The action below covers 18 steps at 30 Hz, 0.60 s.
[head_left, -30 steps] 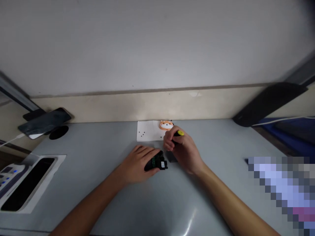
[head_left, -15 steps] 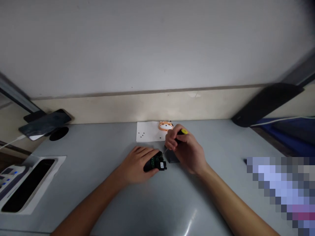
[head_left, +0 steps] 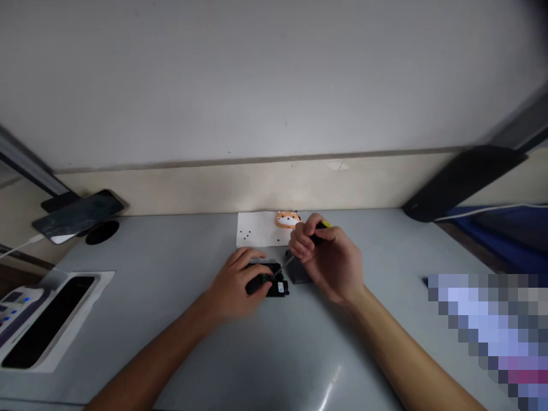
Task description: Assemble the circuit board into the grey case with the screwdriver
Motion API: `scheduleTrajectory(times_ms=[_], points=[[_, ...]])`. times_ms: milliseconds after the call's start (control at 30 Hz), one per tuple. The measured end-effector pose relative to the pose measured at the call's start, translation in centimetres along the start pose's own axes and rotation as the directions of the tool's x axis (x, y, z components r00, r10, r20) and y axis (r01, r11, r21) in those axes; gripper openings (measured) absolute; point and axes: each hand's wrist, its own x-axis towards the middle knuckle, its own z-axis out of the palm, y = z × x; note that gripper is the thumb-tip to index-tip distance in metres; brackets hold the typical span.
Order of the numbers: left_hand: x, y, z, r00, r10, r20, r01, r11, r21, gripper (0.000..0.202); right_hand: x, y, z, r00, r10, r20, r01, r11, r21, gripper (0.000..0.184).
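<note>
My left hand (head_left: 236, 283) rests on the grey desk and its fingers curl round a small black device (head_left: 269, 282) with a green circuit board showing. My right hand (head_left: 329, 261) is closed round a screwdriver (head_left: 317, 230) with a black and yellow handle. Its thin shaft slants down to the left and the tip meets the top of the black device. A dark flat piece (head_left: 298, 275) lies just right of the device, partly under my right hand.
A white paper sheet (head_left: 258, 229) with several tiny black screws lies behind the hands, an orange animal-shaped item (head_left: 287, 218) at its right edge. A phone on a stand (head_left: 77, 214) and a white machine (head_left: 32, 317) are at the left. A black slanted object (head_left: 464, 181) stands far right.
My left hand has shifted its grip, laying the black device flatter on the desk. My right hand has risen slightly and brought the screwdriver tip down onto the device.
</note>
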Motion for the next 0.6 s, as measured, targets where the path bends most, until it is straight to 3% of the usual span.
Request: scheduleTrajectory(times_ms=[233, 600], points=[[0.22, 0.11, 0.37, 0.994, 0.016, -0.106, -0.02, 0.999, -0.036, 0.007, -0.07, -0.12, 0.05, 1.0, -0.017, -0.017, 0.016, 0.998, -0.064, 0.01], [-0.03, -0.28, 0.58, 0.99, 0.1, -0.099, -0.093, 0.993, 0.065, 0.008, -0.16, 0.19, 0.56, 0.999, -0.037, -0.014, 0.036, 0.996, -0.084, 0.012]])
